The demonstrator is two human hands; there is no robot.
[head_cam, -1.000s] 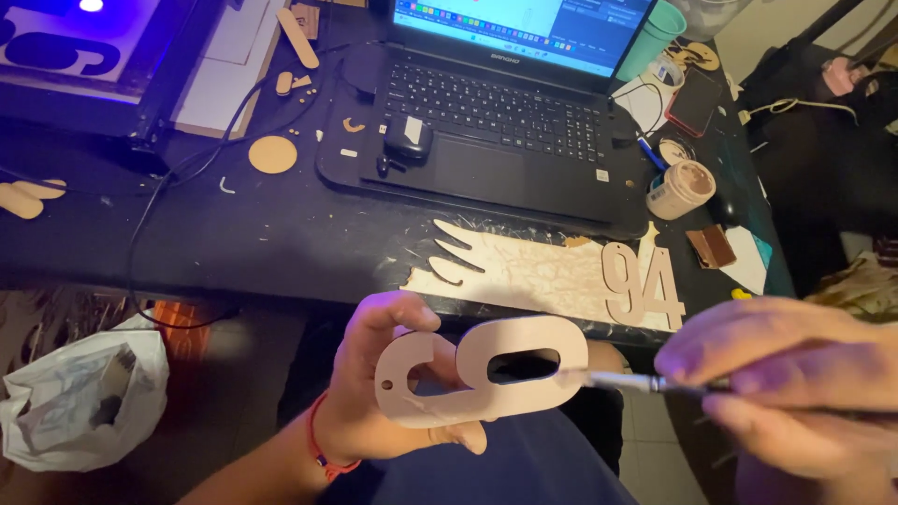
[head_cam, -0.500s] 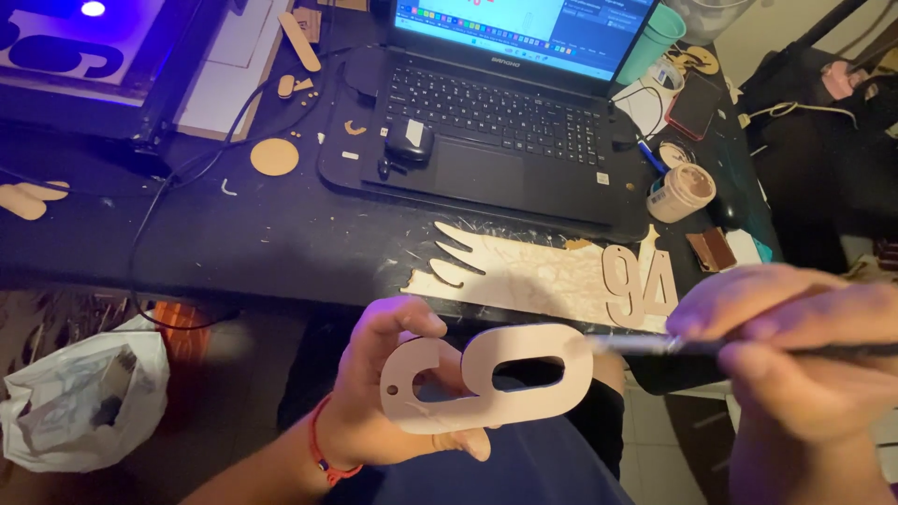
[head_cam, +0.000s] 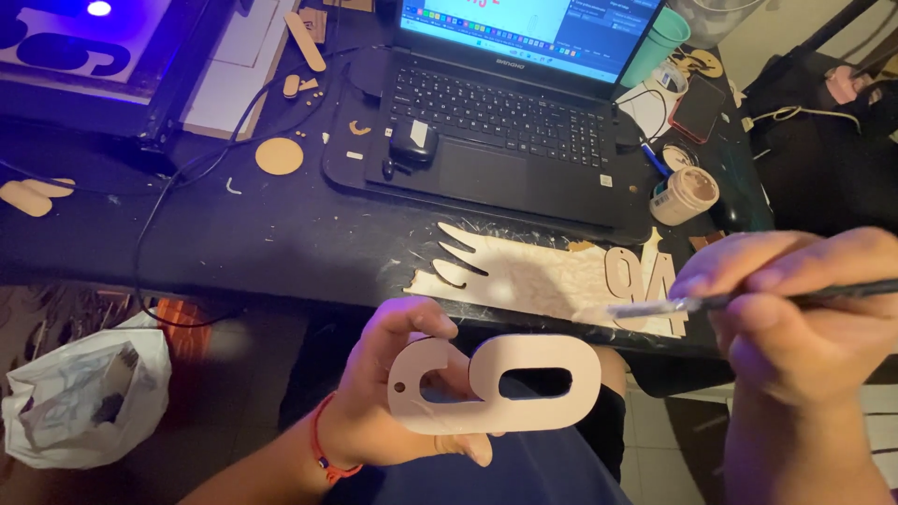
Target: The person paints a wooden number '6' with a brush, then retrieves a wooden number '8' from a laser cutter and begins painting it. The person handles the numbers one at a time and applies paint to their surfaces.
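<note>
Dark desk (head_cam: 234, 243), open laptop (head_cam: 505, 122), blue-lit machine (head_cam: 84, 56).

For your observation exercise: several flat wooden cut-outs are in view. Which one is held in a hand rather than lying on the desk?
The numeral-shaped cut-out, gripped by the left hand below the desk edge. The round disc and wing-shaped sheet lie on the desk.

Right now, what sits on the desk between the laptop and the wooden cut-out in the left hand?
In the head view, a pale wooden sheet with cut shapes lies on the desk edge between the laptop and the number-shaped cut-out that the left hand holds.
</note>
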